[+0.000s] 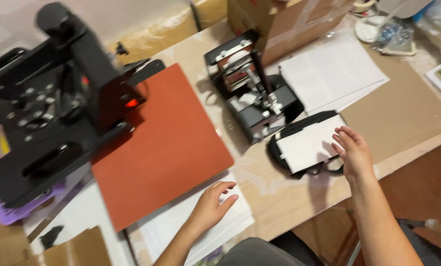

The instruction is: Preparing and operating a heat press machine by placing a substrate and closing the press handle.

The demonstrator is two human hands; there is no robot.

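Head view: right hand [354, 153] on white sheet [309, 144].

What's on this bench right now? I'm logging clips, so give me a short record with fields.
setting: worktable seen from above
left hand: left hand flat on a paper stack, holding nothing
right hand: right hand resting on a white sheet, not gripping it
under the sheet: black pad
left of table: black heat press, swung open, beside its red mat
centre: small press
behind: white sheets, cardboard box
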